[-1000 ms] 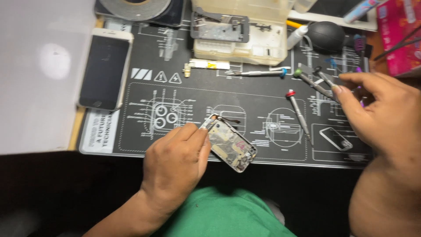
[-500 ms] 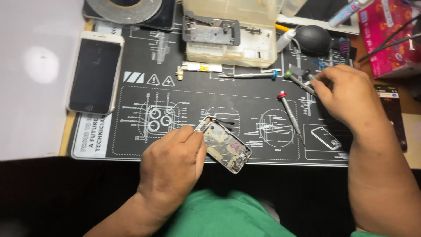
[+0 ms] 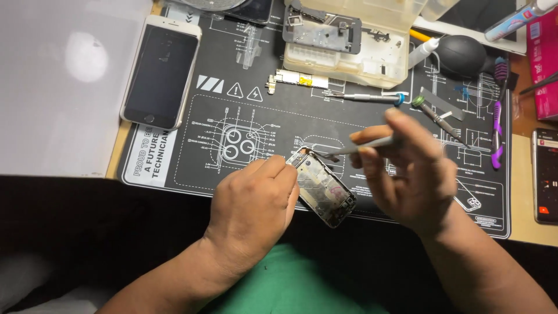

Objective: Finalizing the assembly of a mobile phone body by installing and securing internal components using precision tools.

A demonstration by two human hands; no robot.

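My left hand (image 3: 253, 200) grips the left edge of an opened phone body (image 3: 323, 189) that lies slanted on the near part of a black printed work mat (image 3: 192, 145). Its insides face up. My right hand (image 3: 407, 171) holds a thin silver screwdriver (image 3: 363, 146) between thumb and fingers, with the tip pointing left at the phone body's top corner. The tip is close to the frame; whether it touches I cannot tell.
A white phone (image 3: 161, 71) lies face up at the mat's left. A clear parts box (image 3: 354, 40) with a metal plate stands at the back. A small circuit board (image 3: 293, 79), two screwdrivers (image 3: 366, 97), a black air blower (image 3: 462, 55), a purple tool (image 3: 499, 110) and another phone (image 3: 545, 174) lie around.
My right hand moved from the tools at the mat's right back to the phone body, now carrying a silver screwdriver. My left hand stayed on the phone body.
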